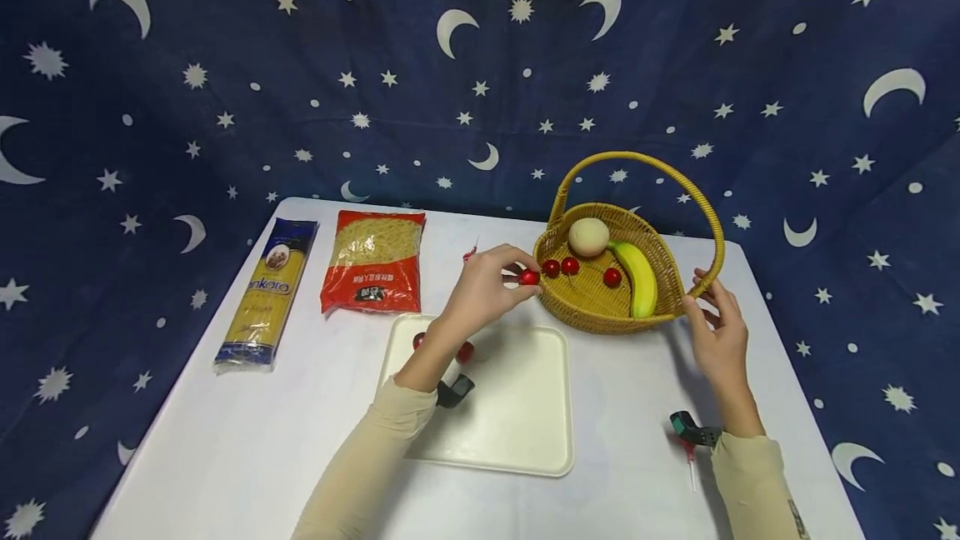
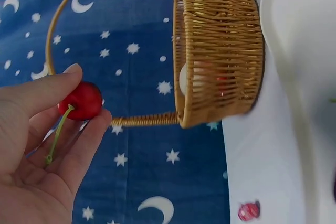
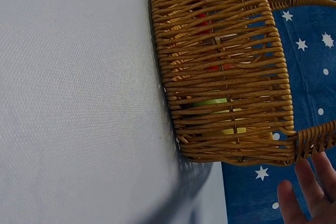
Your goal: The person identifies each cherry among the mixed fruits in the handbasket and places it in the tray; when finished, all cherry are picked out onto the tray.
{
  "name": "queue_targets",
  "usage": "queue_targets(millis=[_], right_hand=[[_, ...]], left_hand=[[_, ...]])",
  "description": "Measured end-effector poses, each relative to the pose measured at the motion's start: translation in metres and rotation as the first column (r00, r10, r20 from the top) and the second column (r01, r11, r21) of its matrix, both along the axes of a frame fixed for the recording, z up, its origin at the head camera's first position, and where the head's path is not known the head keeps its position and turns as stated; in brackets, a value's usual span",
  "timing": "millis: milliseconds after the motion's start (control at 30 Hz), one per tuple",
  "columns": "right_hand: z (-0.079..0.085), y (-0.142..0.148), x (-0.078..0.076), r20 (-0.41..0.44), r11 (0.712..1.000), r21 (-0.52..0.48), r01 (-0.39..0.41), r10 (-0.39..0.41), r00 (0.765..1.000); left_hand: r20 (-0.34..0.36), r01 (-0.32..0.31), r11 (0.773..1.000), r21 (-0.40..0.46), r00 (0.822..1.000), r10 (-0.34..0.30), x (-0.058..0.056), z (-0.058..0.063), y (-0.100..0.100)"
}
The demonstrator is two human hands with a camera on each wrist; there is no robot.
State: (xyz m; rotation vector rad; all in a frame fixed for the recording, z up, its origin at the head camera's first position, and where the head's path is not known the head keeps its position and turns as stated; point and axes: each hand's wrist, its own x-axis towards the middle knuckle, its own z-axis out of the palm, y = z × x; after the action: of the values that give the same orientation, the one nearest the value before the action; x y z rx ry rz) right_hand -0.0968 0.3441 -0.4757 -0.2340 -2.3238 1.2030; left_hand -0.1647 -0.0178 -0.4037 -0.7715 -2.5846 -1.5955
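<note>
My left hand [image 1: 487, 282] pinches a red cherry [image 2: 84, 100] between thumb and fingertips, beside the left rim of a wicker basket [image 1: 592, 322]. Its green stem hangs down over the fingers in the left wrist view. Inside the basket lie three more cherries [image 1: 612, 277], a yellow banana [image 1: 640, 277] and a pale round fruit [image 1: 588, 237]. At the basket's right end, the fingertips of my right hand [image 1: 722, 336] touch the foot of the handle [image 3: 315, 137], fingers spread and fairly straight. Below my left forearm, a cream tray [image 1: 517, 415] holds cherries [image 1: 465, 352], partly hidden by the arm.
Left of the tray lie a red pasta bag [image 1: 375, 265] and a blue and yellow spaghetti pack [image 1: 270, 294]. A small red object [image 2: 249, 211] rests behind my left hand. Another red piece with a clear stick [image 1: 691, 457] lies near my right wrist. A starry curtain [image 1: 480, 123] hangs behind the table.
</note>
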Motion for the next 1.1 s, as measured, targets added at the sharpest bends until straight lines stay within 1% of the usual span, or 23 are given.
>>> queue_targets(millis=[67, 167, 267, 333, 400, 467, 567, 667, 867, 1000, 1100], right_hand=[[0.000, 0.002, 0.000, 0.002, 1.000, 0.011, 0.008, -0.008, 1.000], [0.001, 0.005, 0.000, 0.011, 1.000, 0.020, 0.022, -0.022, 1.000], [0.003, 0.007, 0.001, 0.018, 0.999, 0.019, 0.034, -0.034, 0.999], [0.003, 0.007, 0.001, 0.016, 0.999, 0.017, 0.040, -0.040, 0.999], [0.004, 0.007, 0.001, 0.017, 0.999, 0.015, 0.043, -0.043, 0.999], [0.003, 0.008, 0.000, 0.016, 0.999, 0.017, 0.046, -0.046, 0.999], [0.002, 0.007, -0.001, 0.022, 0.999, 0.021, 0.045, -0.045, 0.999], [0.002, 0.006, -0.002, 0.021, 0.999, 0.020, 0.038, -0.039, 0.999], [0.001, 0.003, -0.002, 0.020, 0.999, 0.018, 0.034, -0.034, 0.999], [0.001, 0.001, 0.000, 0.033, 0.999, 0.022, 0.039, -0.040, 0.999], [0.001, -0.001, 0.000, 0.039, 0.999, 0.023, 0.035, -0.036, 0.999]], left_hand=[[0.004, -0.028, 0.999, 0.018, 1.000, 0.028, 0.007, -0.003, -0.008], [0.019, -0.064, 0.997, 0.039, 0.998, 0.063, 0.019, -0.010, -0.017], [0.039, -0.081, 0.995, 0.052, 0.996, 0.079, 0.029, -0.024, -0.020], [0.044, -0.087, 0.995, 0.041, 0.995, 0.086, 0.034, -0.035, -0.020], [0.035, -0.093, 0.996, 0.003, 0.995, 0.093, 0.038, -0.048, -0.018], [0.008, -0.099, 0.992, -0.073, 0.995, 0.100, 0.041, -0.060, -0.015], [-0.043, -0.111, 0.975, -0.195, 0.994, 0.105, 0.047, -0.073, -0.011], [-0.075, -0.116, 0.954, -0.278, 0.992, 0.099, 0.051, -0.080, -0.007], [-0.116, -0.119, 0.927, -0.355, 0.990, 0.082, 0.056, -0.087, -0.003], [-0.100, -0.105, 0.908, -0.407, 0.993, 0.070, 0.057, -0.092, -0.003], [-0.078, -0.098, 0.903, -0.419, 0.994, 0.072, 0.058, -0.095, -0.004]])
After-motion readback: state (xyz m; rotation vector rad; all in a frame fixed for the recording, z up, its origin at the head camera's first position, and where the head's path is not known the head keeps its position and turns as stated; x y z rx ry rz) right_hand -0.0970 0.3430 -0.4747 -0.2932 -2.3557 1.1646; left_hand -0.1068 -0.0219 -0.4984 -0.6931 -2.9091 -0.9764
